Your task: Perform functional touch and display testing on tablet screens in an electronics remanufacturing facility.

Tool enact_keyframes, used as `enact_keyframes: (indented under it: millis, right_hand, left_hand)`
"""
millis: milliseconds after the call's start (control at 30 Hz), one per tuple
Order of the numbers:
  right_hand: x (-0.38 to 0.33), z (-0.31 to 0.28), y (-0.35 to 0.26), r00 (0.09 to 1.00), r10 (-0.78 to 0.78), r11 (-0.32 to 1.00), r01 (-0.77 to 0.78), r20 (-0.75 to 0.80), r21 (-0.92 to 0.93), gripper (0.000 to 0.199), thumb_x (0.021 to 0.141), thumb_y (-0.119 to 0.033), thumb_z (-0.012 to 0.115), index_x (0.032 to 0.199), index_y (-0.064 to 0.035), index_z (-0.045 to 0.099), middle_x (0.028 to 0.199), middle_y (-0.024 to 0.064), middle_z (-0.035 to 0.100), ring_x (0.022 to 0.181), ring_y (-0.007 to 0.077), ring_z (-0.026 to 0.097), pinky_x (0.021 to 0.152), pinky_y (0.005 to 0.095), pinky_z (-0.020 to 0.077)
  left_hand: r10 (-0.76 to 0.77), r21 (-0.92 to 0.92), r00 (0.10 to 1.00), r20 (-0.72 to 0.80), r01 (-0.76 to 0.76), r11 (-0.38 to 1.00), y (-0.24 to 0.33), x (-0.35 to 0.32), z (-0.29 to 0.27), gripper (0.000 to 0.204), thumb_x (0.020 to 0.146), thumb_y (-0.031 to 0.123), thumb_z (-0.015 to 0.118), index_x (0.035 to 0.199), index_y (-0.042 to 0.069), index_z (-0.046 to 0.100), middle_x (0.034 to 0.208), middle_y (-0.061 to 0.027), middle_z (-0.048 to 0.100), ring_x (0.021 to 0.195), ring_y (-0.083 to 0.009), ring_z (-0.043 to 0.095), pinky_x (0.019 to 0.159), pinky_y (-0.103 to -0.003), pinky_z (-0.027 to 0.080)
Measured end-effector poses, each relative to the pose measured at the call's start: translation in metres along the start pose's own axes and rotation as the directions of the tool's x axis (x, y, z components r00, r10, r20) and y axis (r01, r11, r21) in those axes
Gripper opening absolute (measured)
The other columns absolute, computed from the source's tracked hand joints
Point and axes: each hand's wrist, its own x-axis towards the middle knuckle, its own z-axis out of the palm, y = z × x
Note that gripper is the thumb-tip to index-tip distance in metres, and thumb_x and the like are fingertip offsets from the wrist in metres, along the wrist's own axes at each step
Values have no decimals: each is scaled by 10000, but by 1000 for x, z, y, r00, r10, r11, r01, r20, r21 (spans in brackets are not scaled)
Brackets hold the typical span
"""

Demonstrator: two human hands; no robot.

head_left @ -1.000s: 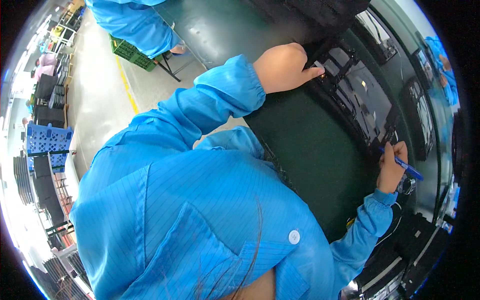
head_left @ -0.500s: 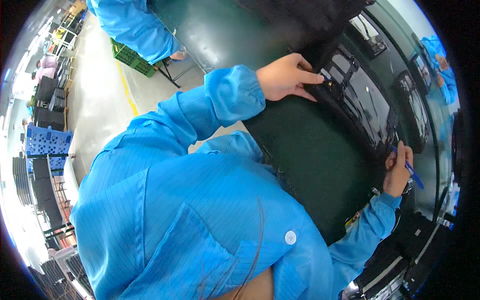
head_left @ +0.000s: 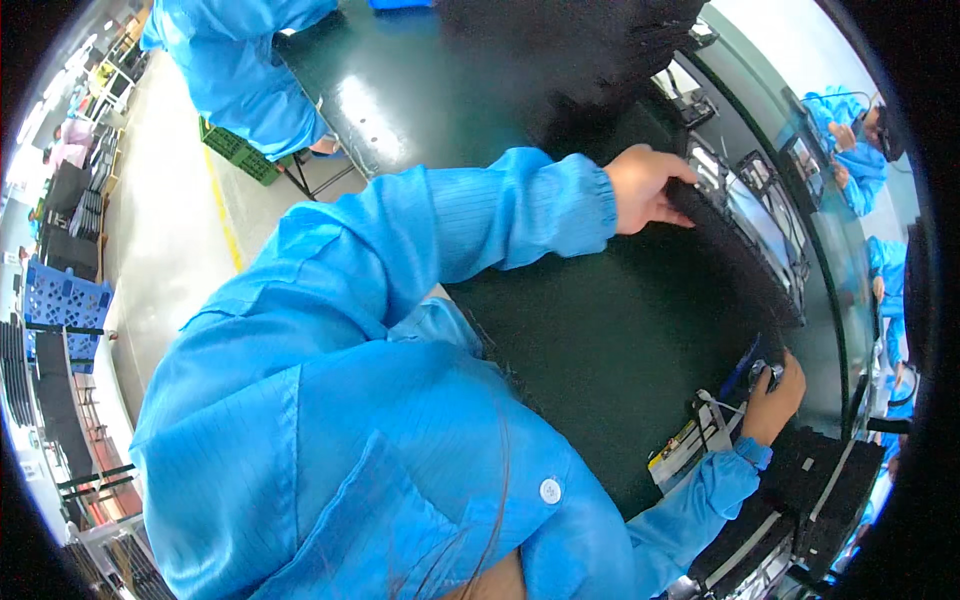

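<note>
One panel [head_left: 764,222] stretches rightward from the left hand [head_left: 648,190], whose fingers clamp its edge, while the right hand [head_left: 778,402] curls near a pen [head_left: 739,369], its finger grip unclear.

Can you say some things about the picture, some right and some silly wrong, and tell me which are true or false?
1. The left hand is touching a black-framed panel. True.
2. The right hand is higher in the picture than the left hand. False: it is lower.
3. A blue pen is near the right hand. True.
4. A green crate shows at the left. True.
5. The floor stripe is red. False: it is a yellow line.
</note>
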Motion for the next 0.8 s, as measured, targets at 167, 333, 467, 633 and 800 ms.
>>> enact_keyframes:
  millis: [167, 333, 467, 633, 800]
  right_hand:
    - [-5, 3, 24, 981, 190, 982, -190, -32, -17, 310, 833, -142, 537, 1115, -12, 531, 1108, 170, 535, 1051, 307, 480, 908, 384, 362]
    - [-17, 17, 26, 948, 313, 948, -307, -56, 89, 303, 847, -194, 537, 1075, 5, 554, 1076, 174, 560, 983, 312, 535, 848, 367, 418]
    - [-12, 17, 16, 915, 403, 905, -397, -8, 154, 293, 842, -173, 541, 1065, 16, 564, 1085, 163, 566, 978, 304, 546, 848, 345, 422]
    - [-22, 28, 30, 965, 256, 966, -252, -59, 65, 288, 857, -173, 510, 1048, 34, 572, 1114, 169, 550, 1028, 293, 520, 893, 349, 393]
    - [-15, 24, 27, 954, 288, 957, -289, 84, -5, 342, 880, -214, 467, 1121, 19, 532, 1191, 181, 493, 1121, 305, 446, 955, 379, 332]
  left_hand:
    - [178, -1, 972, 152, -180, 984, -7, 101, 21, 188, 751, 37, 554, 896, -66, 496, 846, -174, 585, 715, -297, 616, 634, -436, 539]
    - [262, 29, 964, 37, -263, 964, -32, 174, 42, 204, 751, 38, 557, 883, -69, 444, 789, -206, 554, 716, -322, 609, 556, -431, 548]
    - [288, 200, 957, 15, -285, 937, -33, 237, 33, 222, 764, 81, 560, 896, -73, 469, 817, -216, 540, 683, -338, 604, 552, -423, 546]
    - [652, 926, 661, 371, -314, -209, 2, 204, 62, 497, 731, 375, 555, 931, -80, 554, 942, -286, 534, 858, -399, 549, 789, -453, 433]
    - [522, 527, 357, 775, -821, -221, 50, 55, 112, 306, 710, 249, 595, 907, 14, 602, 872, -215, 581, 869, -353, 553, 760, -413, 448]
